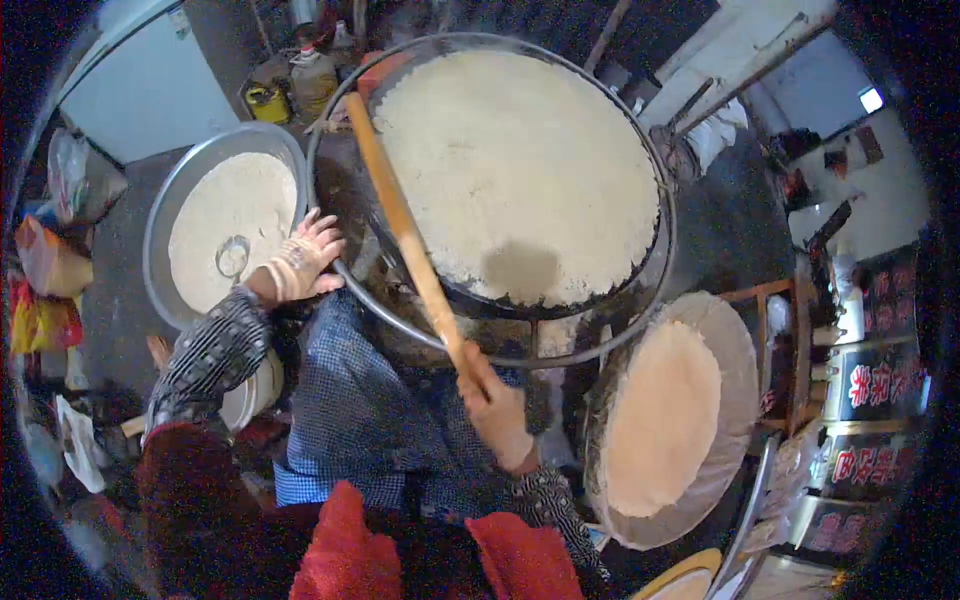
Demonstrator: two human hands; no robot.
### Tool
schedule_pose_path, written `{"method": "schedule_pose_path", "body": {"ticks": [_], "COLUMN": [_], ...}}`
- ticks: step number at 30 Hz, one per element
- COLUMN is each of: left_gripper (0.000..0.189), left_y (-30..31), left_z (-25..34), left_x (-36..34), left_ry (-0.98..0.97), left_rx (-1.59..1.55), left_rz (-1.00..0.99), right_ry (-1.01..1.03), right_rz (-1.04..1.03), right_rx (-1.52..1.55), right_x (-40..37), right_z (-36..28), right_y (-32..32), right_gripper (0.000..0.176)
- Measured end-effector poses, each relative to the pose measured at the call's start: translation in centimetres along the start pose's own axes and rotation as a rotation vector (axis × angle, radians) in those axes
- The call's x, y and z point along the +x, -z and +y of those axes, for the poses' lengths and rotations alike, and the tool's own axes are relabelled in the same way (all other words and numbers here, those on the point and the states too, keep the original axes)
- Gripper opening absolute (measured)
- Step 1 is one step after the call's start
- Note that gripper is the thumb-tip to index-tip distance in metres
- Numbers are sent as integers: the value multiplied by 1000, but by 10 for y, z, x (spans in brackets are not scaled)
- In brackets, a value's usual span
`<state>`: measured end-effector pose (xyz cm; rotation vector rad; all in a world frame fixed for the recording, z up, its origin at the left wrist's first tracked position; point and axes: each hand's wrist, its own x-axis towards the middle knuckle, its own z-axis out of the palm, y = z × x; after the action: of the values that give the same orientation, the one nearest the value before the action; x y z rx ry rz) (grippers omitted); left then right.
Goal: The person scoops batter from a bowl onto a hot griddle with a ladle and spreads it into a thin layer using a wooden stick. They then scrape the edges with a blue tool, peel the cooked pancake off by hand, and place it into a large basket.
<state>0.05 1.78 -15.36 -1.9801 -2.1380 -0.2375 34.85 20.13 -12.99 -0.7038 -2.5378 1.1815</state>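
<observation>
A large round griddle (400, 90) lies in front of me, with a pale, thin layer of batter (520, 170) spread nearly to its edge. A metal ring (600, 350) runs around it. My right hand (495, 410) is wrapped round the lower end of a long flat wooden stick (400, 220). The stick slants up and left over the griddle's left side. My left hand (308, 258) is open, fingers stretched, at the ring's left edge beside a metal basin (160, 270). Pale batter fills much of the basin, and a ladle (233, 255) sits in it.
At right, a round cloth-covered tray (735, 400) carries a thin round pancake (665, 420). Bottles (313, 80) and a yellow container (267, 103) stand behind the basin. Plastic bags (50, 315) lie at far left, and boxes with red lettering (870, 385) line the far right.
</observation>
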Motion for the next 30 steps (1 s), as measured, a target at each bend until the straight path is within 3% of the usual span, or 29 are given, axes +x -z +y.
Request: {"method": "schedule_pose_path", "body": {"ticks": [1,2,3,4,5,7,8,10,12,14,16,18,20,21,22,24,26,28,29,30], "left_gripper": [46,45,45,44,43,43,43,44,43,37,34,28,28,28,32,37,39,41,42,43], "left_y": [-4,-4,-5,-6,-5,-12,-15,-10,4,37,-29,-57,-61,-61,-60,-58,-52,-48,-45,-43], "left_z": [2,3,4,9,16,38,55,98,148,198,254,305,333,334,333,326,314,304,301,295], "left_x": [4,10,10,10,11,9,7,13,34,65,54,41,12,3,-5,-20,-24,-29,-33,-37], "left_ry": [33,68,60,59,82,119,131,215,365,444,387,200,148,163,247,405,456,470,481,490], "left_rx": [-9,-16,16,16,22,-3,-33,-63,-191,-255,-360,-552,-628,-619,-840,-1197,-1301,-1260,-1172,-1059], "left_rz": [-131,-263,-241,-200,-209,-140,-62,-52,-270,-589,224,289,404,405,350,284,245,216,193,152], "right_ry": [126,-15,-160,-49,-230,32,-329,-223,-619,-607,-359,0,200,96,-8,-25,-52,257,-42,319], "right_rz": [-7,-70,-133,64,36,276,190,397,540,399,147,-159,-402,-530,-652,-749,-828,-894,-1157,-1145], "right_rx": [-252,-390,-526,-465,-461,-235,-251,-36,563,516,490,476,314,265,214,143,67,-238,-164,119], "right_x": [8,11,14,7,0,-15,-25,-33,-21,-12,-4,0,-6,-11,-16,-21,-18,-14,-11,-21], "right_z": [-1,1,7,40,59,85,68,94,65,53,35,11,-28,-48,-69,-112,-138,-178,-215,-202], "right_y": [13,23,32,35,48,74,96,104,109,86,48,10,-6,-5,-2,8,10,1,-2,-27], "right_gripper": [43,43,44,42,42,41,41,44,44,43,41,40,40,40,41,40,40,39,50,57]}}
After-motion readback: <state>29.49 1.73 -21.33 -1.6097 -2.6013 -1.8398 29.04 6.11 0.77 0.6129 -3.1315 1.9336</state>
